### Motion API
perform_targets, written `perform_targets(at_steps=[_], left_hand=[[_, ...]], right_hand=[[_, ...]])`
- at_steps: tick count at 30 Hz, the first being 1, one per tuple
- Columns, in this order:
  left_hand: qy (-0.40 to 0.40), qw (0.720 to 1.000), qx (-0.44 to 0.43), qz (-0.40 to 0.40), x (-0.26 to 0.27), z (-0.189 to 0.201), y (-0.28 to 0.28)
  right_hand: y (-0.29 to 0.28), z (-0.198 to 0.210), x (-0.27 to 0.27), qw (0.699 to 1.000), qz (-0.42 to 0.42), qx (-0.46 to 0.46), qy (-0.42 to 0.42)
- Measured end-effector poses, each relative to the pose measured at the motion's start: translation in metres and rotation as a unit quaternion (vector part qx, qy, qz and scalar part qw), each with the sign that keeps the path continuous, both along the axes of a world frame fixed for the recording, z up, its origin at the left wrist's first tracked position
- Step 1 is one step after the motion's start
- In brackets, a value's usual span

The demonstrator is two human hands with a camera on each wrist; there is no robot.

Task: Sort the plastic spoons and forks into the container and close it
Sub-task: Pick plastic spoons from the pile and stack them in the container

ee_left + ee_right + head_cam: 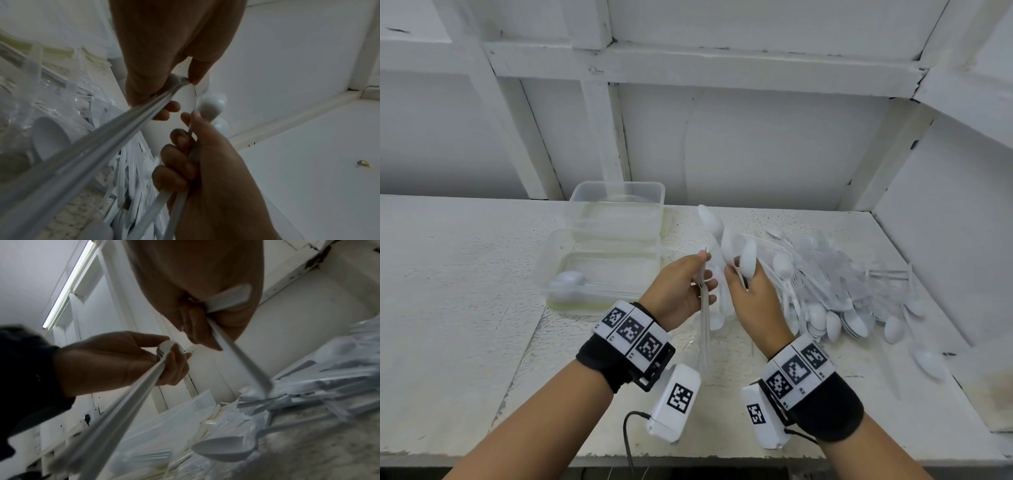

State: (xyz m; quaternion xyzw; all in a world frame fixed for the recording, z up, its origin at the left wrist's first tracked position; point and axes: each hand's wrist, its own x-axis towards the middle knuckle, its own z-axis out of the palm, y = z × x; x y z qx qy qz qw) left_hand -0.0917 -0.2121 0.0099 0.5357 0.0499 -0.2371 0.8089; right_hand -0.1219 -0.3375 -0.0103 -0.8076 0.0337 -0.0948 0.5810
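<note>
My left hand [697,274] pinches a stack of white plastic utensils [705,325] near their heads, and their handles hang down toward me. One round head [168,345] looks like a spoon bowl. Close beside it, my right hand [741,284] grips a few white spoons [748,260] with their bowls pointing up. Both hands are raised above the white table, between the clear containers and the pile. The near shallow container [544,274] holds spoons [570,281]. A deeper clear container [661,205] stands behind it. In the left wrist view my right hand [197,146] wraps round the spoon handles [180,203].
A big loose pile of white spoons and forks [825,284] covers the right half of the table, with strays [928,359] near the right wall. White walls and shelf frames close in the back and right. The table's front edge [688,459] runs below my wrists.
</note>
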Motion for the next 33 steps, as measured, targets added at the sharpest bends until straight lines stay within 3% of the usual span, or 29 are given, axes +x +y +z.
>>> perform_targets(at_steps=[5,9,12,16,20,26,29,33], left_hand=[[0.035,0.997,-0.053,0.050,0.009,-0.003,0.003],[-0.026,0.994,-0.094,0.045,0.013,-0.003,0.002],[-0.067,0.994,-0.064,0.054,0.012,0.000,-0.001],[-0.060,0.991,-0.067,0.102,0.009,0.001,-0.001],[-0.052,0.985,-0.065,0.149,0.012,0.001,0.005],[-0.053,0.979,-0.059,0.186,0.019,0.000,0.021],[-0.042,0.986,-0.042,0.154,0.019,-0.003,0.021],[-0.075,0.994,0.003,0.081,0.011,-0.004,0.013]], right_hand=[[-0.006,0.004,-0.009,0.987,0.065,0.102,0.110],[-0.010,0.010,-0.010,0.965,0.113,0.144,0.187],[-0.011,0.013,-0.009,0.947,0.136,0.175,0.231],[-0.007,0.017,-0.009,0.927,0.167,0.206,0.265],[-0.005,0.020,-0.012,0.937,0.154,0.176,0.259],[-0.013,0.017,-0.009,0.976,0.062,0.078,0.192],[-0.012,0.018,-0.007,0.985,0.050,0.045,0.161],[0.003,0.020,-0.002,0.982,0.102,-0.141,0.076]])
